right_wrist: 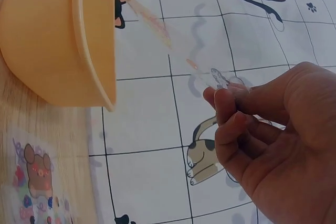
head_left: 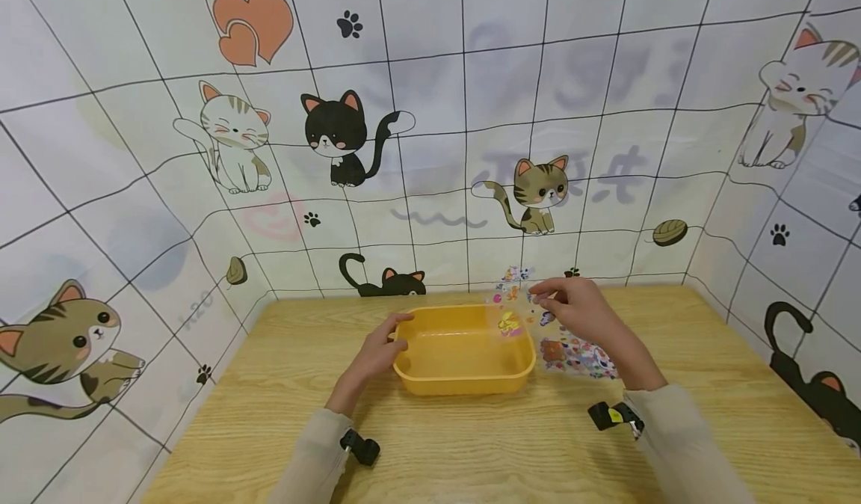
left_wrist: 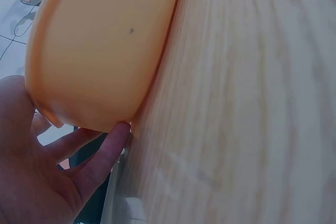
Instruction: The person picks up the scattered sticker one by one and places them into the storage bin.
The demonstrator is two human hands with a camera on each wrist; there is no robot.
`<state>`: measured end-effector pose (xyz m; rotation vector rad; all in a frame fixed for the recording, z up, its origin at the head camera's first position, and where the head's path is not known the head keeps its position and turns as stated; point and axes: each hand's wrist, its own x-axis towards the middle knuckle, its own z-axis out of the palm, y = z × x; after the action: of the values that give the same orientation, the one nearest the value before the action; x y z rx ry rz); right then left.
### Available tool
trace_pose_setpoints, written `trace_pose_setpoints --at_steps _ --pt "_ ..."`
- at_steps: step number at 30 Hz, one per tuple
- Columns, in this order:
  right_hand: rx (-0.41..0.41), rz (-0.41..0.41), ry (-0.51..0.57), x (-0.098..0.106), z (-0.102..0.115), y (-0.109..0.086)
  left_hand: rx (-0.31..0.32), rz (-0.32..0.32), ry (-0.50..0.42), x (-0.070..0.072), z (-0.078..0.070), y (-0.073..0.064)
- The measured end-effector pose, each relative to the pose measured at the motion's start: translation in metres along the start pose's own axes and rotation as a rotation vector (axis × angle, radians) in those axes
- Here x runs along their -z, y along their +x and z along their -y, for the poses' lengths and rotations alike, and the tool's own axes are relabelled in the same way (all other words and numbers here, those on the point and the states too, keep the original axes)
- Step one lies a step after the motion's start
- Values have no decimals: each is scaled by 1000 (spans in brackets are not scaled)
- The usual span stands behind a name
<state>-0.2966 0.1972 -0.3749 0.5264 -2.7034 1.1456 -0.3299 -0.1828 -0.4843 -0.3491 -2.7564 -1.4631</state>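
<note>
A yellow plastic basin (head_left: 464, 386) stands on the wooden table. My left hand (head_left: 378, 351) holds its left end at the rim; in the left wrist view, the fingers (left_wrist: 107, 153) lie against the outside of the end wall, one reaching down to the base. My right hand (head_left: 580, 311) pinches a clear sticker sheet (head_left: 509, 323) between thumb and fingertips, above the basin's right end. Seen almost edge-on in the right wrist view, that sheet (right_wrist: 163, 35) slants away from the pinching hand (right_wrist: 273, 129). More printed sticker sheets (head_left: 578, 357) lie beside the basin, partly under the right forearm.
A white cloth wall (head_left: 437, 182) printed with cats and grid lines encloses the table (head_left: 464, 444) at the back and both sides. Small black cameras are strapped to both wrists. The basin's inside shows only its yellow floor.
</note>
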Motion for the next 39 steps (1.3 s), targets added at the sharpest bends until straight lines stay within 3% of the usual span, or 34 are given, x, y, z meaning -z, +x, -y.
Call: trace_pose_setpoints --at_steps 11,22,34,39 --pt "71 119 -13 -18 8 14 0 -4 -5 0 2 1" --pt "67 304 53 -35 27 28 0 3 -7 0 1 -1" --pt "107 430 26 -52 43 43 -7 7 -9 0 3 1" --pt "82 462 37 -58 46 49 1 6 -10 0 2 1"
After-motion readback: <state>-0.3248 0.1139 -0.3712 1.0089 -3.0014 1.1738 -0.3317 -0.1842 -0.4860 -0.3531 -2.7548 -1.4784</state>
